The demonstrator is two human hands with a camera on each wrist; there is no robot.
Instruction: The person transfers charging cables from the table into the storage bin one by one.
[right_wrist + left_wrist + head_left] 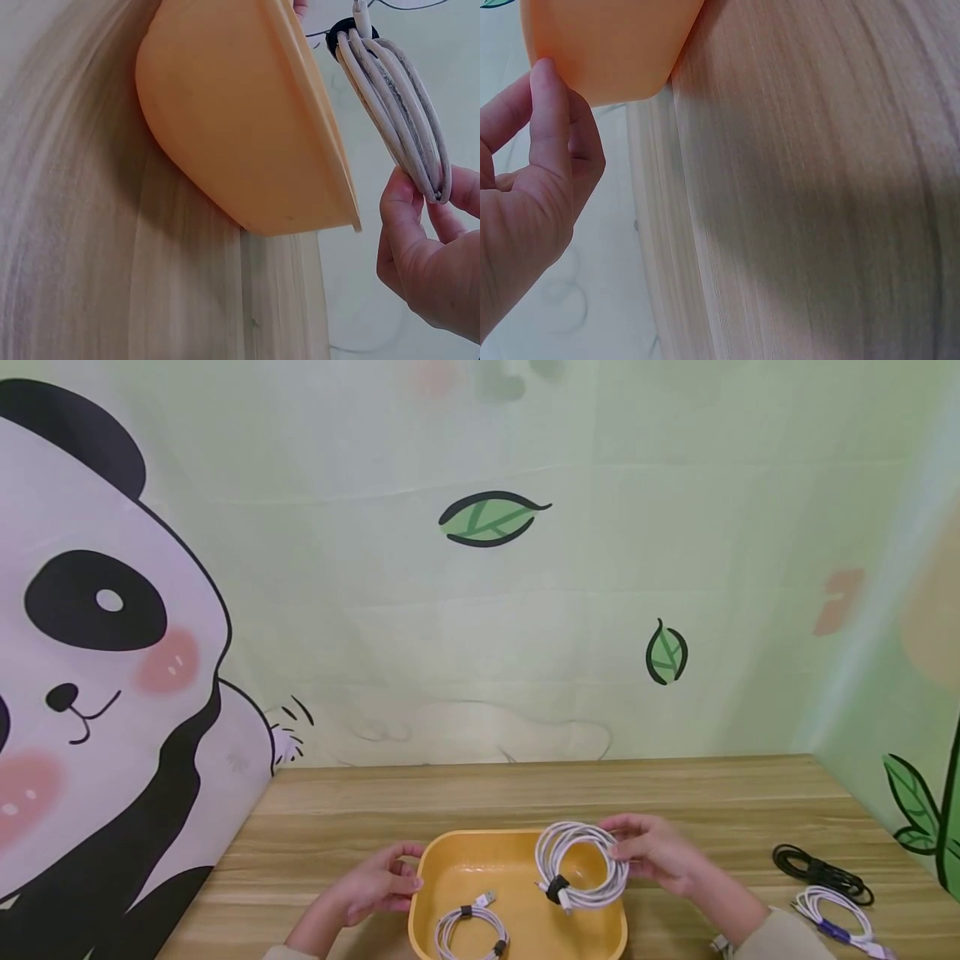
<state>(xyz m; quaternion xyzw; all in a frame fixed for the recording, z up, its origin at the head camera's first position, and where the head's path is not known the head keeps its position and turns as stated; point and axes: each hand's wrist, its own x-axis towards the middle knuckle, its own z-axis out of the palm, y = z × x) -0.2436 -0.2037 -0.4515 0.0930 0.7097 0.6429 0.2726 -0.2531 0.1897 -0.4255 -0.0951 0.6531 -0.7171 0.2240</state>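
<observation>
A yellow plastic basin (517, 935) stands on the table in the head view. At its left rim is my left hand (378, 885), thumb and curled fingers pinching the edge, as the left wrist view also shows. My right hand (660, 853) grips a coiled white cable (547, 860) by its right side. That coil, bundled with a black strap (557, 887), hangs over the basin's right part; in the right wrist view the cable (405, 105) is above the rim. Inside the basin lies a smaller white cable coil (442, 935) with dark ties and a USB plug (486, 898).
On the right of the wooden table (360, 802) lie a bundled black cable (821, 872) and a white cable (832, 906) with a blue tie. A plug (720, 943) shows partly beside my right sleeve (783, 939). A printed panda backdrop (337, 610) stands behind.
</observation>
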